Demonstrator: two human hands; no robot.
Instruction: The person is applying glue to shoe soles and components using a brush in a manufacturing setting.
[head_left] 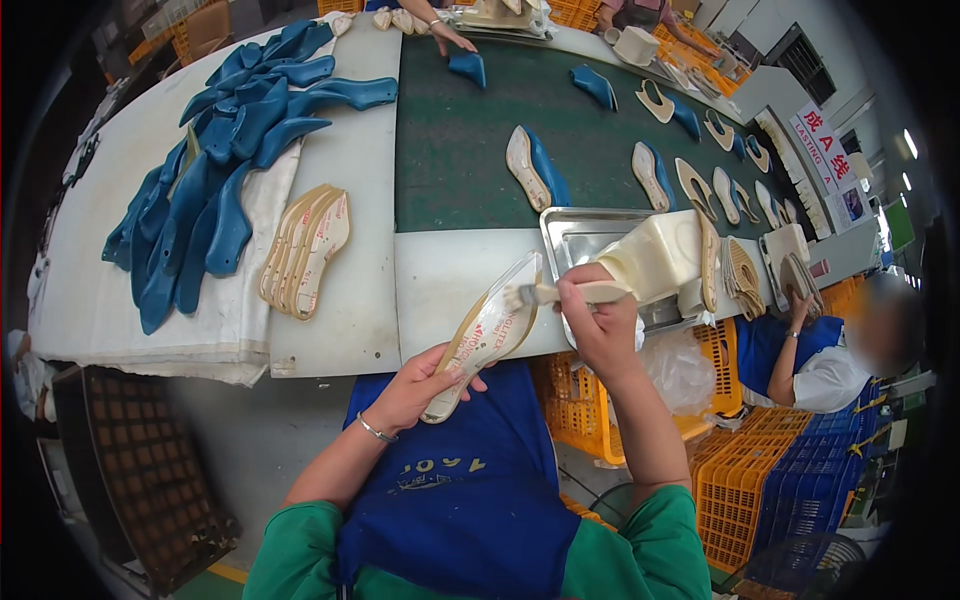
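In the head view, the person's two hands are apart from each other, each closed on a thing of its own. The left hand (412, 390) grips the lower part of a pale insole (487, 330), its thumb lying on the upper face and its fingers curled around the far edge. The insole is held at a tilt over the near edge of the white desk (440, 285), its pointed end up and to the right, its red-printed face showing. The right hand (605, 325) is clamped on the handle of a flat brush (580, 292). The bristles are at the insole's right edge, near its upper end; whether they press on it is hard to tell.

Just beyond the right hand, a metal tray (570, 225) sits on the desk, with a cream-coloured container (660, 250) tilted at it. To the left lies an overlapping row of insoles (305, 250), and past it a heap of blue shoe lasts (225, 135) on a white cloth (215, 335). More lasts and insoles stand spaced out on a green surface (450, 150); at its far edge another person's hand (452, 38) touches a blue last (467, 68). At the right, a co-worker (820, 360) holds a stack of flat pieces (797, 282). Yellow crates (578, 405) stand below the desk, near a clear plastic bag (678, 372).
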